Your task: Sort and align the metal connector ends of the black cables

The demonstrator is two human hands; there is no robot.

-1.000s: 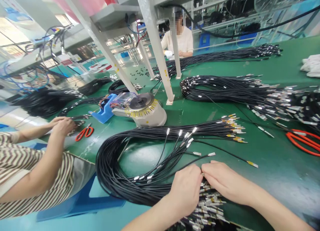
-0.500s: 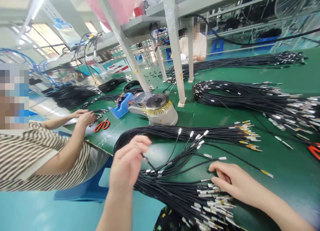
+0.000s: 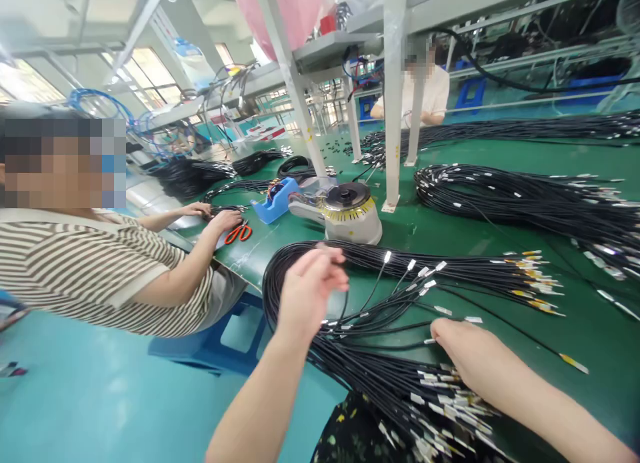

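My left hand [image 3: 311, 289] is raised over the bend of a bundle of black cables [image 3: 363, 353], its fingers pinched on a thin black cable [image 3: 346, 304] that hangs down from them. Motion blurs the fingertips and the cable end. Lower right, my right hand [image 3: 463, 346] is closed at a white-tagged cable end [image 3: 429, 341], with its fingertips turned partly out of sight. Below it, many tagged ends [image 3: 450, 403] fan out over my patterned clothing [image 3: 350, 429]. Several loose cables with white tags [image 3: 411, 265] lie between my hands and a second cable bundle [image 3: 450, 259].
A round white tape dispenser [image 3: 353, 216] and a blue tape holder [image 3: 275, 201] stand beyond the bundles. Red-handled scissors [image 3: 239, 233] lie near a co-worker in a striped shirt [image 3: 125, 269]. Shelf posts [image 3: 393, 129] rise from the green table [image 3: 400, 233]. More looped cables [image 3: 480, 193] lie right.
The view has swung left, so the table sits further right. My right hand has gone from parted fingers to closed at a cable end. My left hand has risen slightly, still pinching its cable.
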